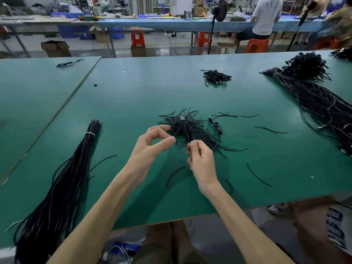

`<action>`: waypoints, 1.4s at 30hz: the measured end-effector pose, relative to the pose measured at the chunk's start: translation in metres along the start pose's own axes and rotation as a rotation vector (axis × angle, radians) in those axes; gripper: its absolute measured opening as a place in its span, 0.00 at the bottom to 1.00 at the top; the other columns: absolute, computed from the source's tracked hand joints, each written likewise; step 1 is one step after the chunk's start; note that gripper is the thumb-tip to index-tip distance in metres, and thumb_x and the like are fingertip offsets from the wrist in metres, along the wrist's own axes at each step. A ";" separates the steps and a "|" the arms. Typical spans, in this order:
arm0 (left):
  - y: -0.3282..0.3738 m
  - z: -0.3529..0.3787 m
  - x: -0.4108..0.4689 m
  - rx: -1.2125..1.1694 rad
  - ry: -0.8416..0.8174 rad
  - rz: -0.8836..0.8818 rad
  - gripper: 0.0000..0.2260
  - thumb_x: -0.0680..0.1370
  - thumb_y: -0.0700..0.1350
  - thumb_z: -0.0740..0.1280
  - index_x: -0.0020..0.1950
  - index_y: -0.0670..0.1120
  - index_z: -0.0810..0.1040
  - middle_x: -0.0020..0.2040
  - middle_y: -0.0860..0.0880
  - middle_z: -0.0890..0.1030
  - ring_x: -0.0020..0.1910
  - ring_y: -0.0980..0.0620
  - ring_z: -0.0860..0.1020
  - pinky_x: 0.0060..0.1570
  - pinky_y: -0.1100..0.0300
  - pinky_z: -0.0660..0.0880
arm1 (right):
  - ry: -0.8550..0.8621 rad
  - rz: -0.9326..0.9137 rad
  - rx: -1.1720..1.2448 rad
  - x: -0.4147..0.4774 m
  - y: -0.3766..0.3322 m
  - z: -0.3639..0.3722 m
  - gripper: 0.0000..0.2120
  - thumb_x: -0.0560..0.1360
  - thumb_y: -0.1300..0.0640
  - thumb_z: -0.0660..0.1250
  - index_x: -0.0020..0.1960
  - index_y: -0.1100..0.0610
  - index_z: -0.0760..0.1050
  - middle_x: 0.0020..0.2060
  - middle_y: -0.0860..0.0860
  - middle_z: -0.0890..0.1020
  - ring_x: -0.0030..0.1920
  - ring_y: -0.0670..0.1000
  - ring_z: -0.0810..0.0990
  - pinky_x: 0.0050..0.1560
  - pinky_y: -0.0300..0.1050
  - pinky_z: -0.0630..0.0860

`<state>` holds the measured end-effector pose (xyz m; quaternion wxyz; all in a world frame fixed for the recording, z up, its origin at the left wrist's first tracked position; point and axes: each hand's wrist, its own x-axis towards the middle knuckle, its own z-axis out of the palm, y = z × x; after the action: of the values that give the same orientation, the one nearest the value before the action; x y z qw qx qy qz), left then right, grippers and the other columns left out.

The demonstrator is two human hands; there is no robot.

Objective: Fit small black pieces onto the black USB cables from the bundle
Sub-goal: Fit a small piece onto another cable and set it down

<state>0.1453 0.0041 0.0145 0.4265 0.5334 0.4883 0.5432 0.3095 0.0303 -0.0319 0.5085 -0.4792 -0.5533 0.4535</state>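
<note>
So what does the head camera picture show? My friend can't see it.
The right hand pinches a black cable over a messy pile of thin black strands on a green table, while the left hand curls its fingers beside the pile. A long tied cable bundle lies at the left, a bigger bundle at the right.

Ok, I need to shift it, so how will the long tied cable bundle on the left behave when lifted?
Probably floppy: the cable bundle lies in loose curves on the table. Likely heavy, with many strands packed together. The white tie holds only the far end, so the near end may splay.
</note>
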 end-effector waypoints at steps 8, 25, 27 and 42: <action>0.001 0.021 0.000 0.176 0.059 -0.047 0.11 0.75 0.46 0.75 0.34 0.55 0.78 0.63 0.53 0.76 0.64 0.61 0.73 0.61 0.61 0.69 | -0.087 -0.061 -0.133 -0.006 -0.008 0.001 0.15 0.87 0.55 0.58 0.43 0.54 0.73 0.29 0.40 0.73 0.32 0.47 0.66 0.33 0.43 0.66; -0.001 0.017 0.005 0.261 -0.024 0.013 0.14 0.74 0.30 0.68 0.34 0.44 0.70 0.63 0.58 0.80 0.60 0.56 0.77 0.51 0.60 0.70 | -0.183 -0.051 -0.117 -0.008 -0.013 0.006 0.22 0.86 0.57 0.58 0.34 0.45 0.67 0.30 0.43 0.69 0.35 0.49 0.63 0.37 0.49 0.64; -0.001 0.017 0.003 0.289 -0.025 0.038 0.13 0.74 0.30 0.68 0.35 0.42 0.70 0.64 0.58 0.80 0.59 0.58 0.77 0.45 0.65 0.68 | -0.187 -0.038 -0.091 -0.009 -0.012 0.005 0.23 0.86 0.57 0.58 0.34 0.43 0.68 0.29 0.42 0.69 0.33 0.49 0.63 0.36 0.50 0.64; -0.003 0.012 -0.006 0.393 -0.131 0.259 0.08 0.72 0.35 0.67 0.37 0.41 0.68 0.71 0.60 0.77 0.73 0.50 0.70 0.68 0.55 0.68 | -0.244 -0.005 0.040 -0.009 -0.011 0.001 0.22 0.87 0.54 0.59 0.35 0.41 0.74 0.28 0.41 0.69 0.29 0.45 0.65 0.30 0.37 0.66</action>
<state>0.1576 -0.0005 0.0095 0.2718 0.6985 0.4835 0.4522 0.3079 0.0202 -0.0221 0.4480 -0.4087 -0.6032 0.5181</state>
